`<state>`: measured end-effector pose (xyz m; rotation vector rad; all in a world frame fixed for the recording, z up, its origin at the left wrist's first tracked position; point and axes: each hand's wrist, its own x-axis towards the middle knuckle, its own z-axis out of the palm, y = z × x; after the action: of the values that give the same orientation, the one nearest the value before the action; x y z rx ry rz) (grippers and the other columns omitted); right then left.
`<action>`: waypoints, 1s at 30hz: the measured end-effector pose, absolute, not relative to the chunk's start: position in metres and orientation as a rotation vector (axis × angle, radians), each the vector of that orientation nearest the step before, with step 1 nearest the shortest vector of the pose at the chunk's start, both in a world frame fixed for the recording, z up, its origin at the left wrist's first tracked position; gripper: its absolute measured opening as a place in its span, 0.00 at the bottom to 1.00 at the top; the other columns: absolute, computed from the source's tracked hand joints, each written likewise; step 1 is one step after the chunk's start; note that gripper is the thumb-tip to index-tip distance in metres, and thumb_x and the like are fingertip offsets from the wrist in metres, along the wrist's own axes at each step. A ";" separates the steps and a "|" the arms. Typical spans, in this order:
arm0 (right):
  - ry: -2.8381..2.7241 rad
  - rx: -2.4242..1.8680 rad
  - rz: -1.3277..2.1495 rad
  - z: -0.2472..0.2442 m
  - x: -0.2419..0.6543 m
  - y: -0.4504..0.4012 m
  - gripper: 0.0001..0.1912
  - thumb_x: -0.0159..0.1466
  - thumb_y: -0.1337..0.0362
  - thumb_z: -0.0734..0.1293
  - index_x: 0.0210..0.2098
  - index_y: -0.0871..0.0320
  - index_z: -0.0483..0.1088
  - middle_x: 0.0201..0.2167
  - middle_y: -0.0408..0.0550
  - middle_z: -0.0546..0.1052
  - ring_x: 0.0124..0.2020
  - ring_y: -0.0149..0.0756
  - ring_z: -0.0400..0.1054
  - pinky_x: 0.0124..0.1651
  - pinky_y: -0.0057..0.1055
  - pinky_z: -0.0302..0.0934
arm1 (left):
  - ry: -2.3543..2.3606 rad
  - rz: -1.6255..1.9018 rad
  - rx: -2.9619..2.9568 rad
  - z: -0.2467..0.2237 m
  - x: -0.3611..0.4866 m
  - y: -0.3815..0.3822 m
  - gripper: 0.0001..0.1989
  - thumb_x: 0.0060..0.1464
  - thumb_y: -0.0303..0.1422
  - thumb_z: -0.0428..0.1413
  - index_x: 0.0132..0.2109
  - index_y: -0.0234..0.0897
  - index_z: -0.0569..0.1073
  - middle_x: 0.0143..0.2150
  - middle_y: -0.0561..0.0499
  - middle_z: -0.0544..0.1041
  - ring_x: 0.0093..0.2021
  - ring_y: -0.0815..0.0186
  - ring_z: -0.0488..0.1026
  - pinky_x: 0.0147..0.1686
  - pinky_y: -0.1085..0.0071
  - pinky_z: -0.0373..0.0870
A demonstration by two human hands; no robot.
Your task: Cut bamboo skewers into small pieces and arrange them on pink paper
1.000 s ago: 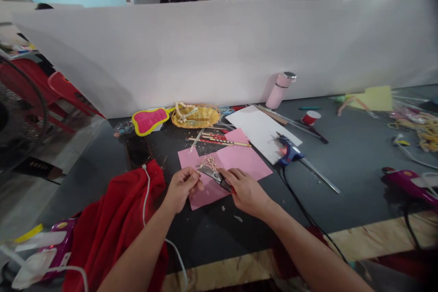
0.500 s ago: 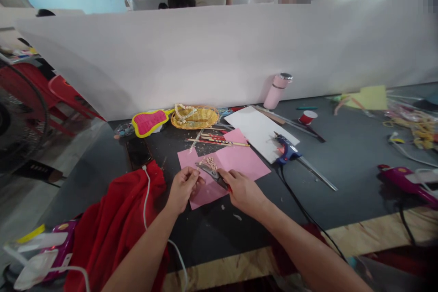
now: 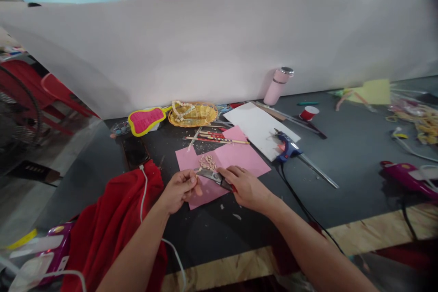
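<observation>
My right hand (image 3: 244, 187) is wrapped round a pair of shears (image 3: 219, 179), grey-bladed with a bit of red at the grip. The blades point left, towards my left hand (image 3: 182, 188), which pinches a thin pale stick (image 3: 197, 174) at the blade tips. Most of that stick is hidden by my fingers. Under both hands lies a folded pink paper (image 3: 239, 159) with a small heap of short pale pieces (image 3: 207, 162) on it. Several patterned pencil-like sticks (image 3: 219, 138) rest just behind the paper.
A blue glue gun (image 3: 288, 147) lies on a white board (image 3: 253, 123) to the right, its cable running forward. Further back are a wicker basket (image 3: 205, 114), a pink bottle (image 3: 276, 86) and a red spool (image 3: 308, 113). Red cloth (image 3: 112, 219) covers the left front.
The shears have turned slightly, and their blades now meet the thin stick at my left fingertips. Both hands remain over the pink paper. The view has shifted a little.
</observation>
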<state>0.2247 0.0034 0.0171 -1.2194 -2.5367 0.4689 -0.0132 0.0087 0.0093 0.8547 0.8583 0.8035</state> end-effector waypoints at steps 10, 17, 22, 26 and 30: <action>-2.510 -1.424 0.490 0.019 0.211 -0.006 0.32 0.56 0.77 0.57 0.59 0.57 0.55 0.41 0.52 0.70 0.42 0.39 0.65 0.45 0.32 0.59 | 0.904 0.884 0.825 0.003 -0.011 0.009 0.16 0.48 0.40 0.60 0.29 0.34 0.63 0.20 0.51 0.74 0.11 0.82 0.47 0.12 0.81 0.39; -2.474 -1.506 0.435 0.018 0.209 -0.005 0.32 0.56 0.75 0.58 0.60 0.57 0.53 0.43 0.52 0.69 0.44 0.40 0.64 0.48 0.33 0.58 | 1.082 1.075 1.039 0.004 0.000 0.008 0.15 0.49 0.41 0.59 0.32 0.34 0.67 0.28 0.50 0.77 0.16 0.79 0.59 0.17 0.80 0.53; -2.490 -1.411 0.426 0.020 0.213 -0.003 0.33 0.55 0.77 0.58 0.61 0.58 0.52 0.45 0.53 0.68 0.48 0.41 0.61 0.51 0.36 0.56 | 1.102 1.106 1.087 0.006 -0.002 0.007 0.14 0.50 0.41 0.58 0.32 0.34 0.68 0.26 0.52 0.76 0.16 0.79 0.56 0.17 0.79 0.50; -2.516 -1.315 0.458 0.020 0.218 -0.001 0.34 0.54 0.77 0.58 0.60 0.58 0.53 0.46 0.53 0.68 0.47 0.41 0.61 0.51 0.38 0.56 | 0.983 0.995 1.027 0.006 -0.009 0.007 0.15 0.49 0.41 0.59 0.30 0.34 0.65 0.24 0.51 0.75 0.14 0.80 0.51 0.16 0.79 0.45; -2.519 -1.275 0.463 0.019 0.220 0.001 0.33 0.55 0.77 0.58 0.59 0.59 0.54 0.45 0.53 0.68 0.47 0.41 0.61 0.50 0.37 0.57 | 0.918 0.917 0.985 0.004 -0.012 0.009 0.15 0.50 0.40 0.58 0.30 0.34 0.64 0.23 0.49 0.76 0.13 0.81 0.48 0.15 0.80 0.41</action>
<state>0.2201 0.0005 0.0193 -1.2750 -2.5191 0.4632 -0.0120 0.0086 0.0044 0.9850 0.9184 0.9175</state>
